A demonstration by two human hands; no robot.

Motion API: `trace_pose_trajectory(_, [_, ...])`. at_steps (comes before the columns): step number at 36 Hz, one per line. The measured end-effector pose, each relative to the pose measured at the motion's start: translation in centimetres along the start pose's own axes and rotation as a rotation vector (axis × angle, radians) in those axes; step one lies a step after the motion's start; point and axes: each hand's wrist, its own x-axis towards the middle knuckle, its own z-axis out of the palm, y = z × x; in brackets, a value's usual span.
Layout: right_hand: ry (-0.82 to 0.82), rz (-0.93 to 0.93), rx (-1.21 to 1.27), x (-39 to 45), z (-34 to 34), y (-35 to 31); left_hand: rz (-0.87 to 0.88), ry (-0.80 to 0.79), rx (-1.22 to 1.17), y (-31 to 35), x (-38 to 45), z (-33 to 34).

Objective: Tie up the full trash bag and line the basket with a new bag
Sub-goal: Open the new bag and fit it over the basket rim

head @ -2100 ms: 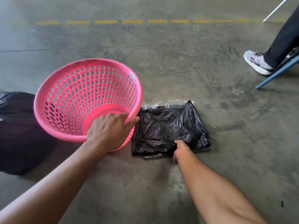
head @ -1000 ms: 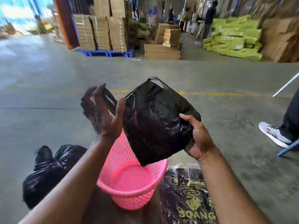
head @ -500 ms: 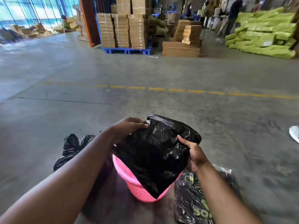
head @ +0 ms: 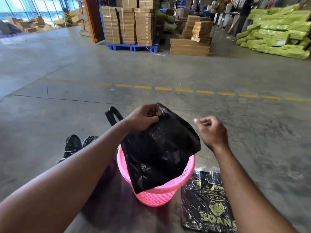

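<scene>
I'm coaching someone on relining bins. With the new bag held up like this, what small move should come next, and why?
Probably bring the right hand back to the new bag's top edge, opposite the left hand, and pull the mouth open. The bag hangs folded flat over the pink basket, pinched only by the left hand, while the right hand is off it, holding nothing.

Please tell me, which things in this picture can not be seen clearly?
- Pink basket inside: head view, covered by the new bag in the left hand.
- Tied full bag: mostly behind the left forearm.
- Bag pack: print cut off by right forearm and bottom edge.
- Right hand: motion-blurred.
</scene>
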Motion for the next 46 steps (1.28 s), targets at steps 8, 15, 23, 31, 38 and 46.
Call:
trace_pose_trajectory(8, [-0.460, 0.052, -0.034, 3.6, 6.1, -3.9, 0.032, -0.115, 0.079, 0.1, 0.9, 0.4])
trace_pose_trajectory(15, [-0.259, 0.102, 0.228, 2.6, 5.3, -0.7, -0.288, 0.111, 0.396, -5.0, 2.3, -0.2])
trace_pose_trajectory(23, [-0.150, -0.025, 0.566, -1.1, 1.5, 0.7, -0.533, 0.002, 0.542, -10.1, 3.5, 3.4])
trace_pose_trajectory(31, [-0.278, -0.028, 0.695, -3.1, 0.0, 1.6, -0.640, -0.258, 0.679, -12.2, 2.6, 6.8])
trace_pose_trajectory(38, [-0.416, 0.041, 0.521, -3.8, 2.8, 3.7, -0.447, -0.170, 0.637, -10.2, 2.8, 4.6])
trace_pose_trajectory(46, [-0.257, 0.454, 0.877, -3.0, 5.6, 2.4, -0.513, -0.465, 0.815, -8.0, -1.0, -0.6])
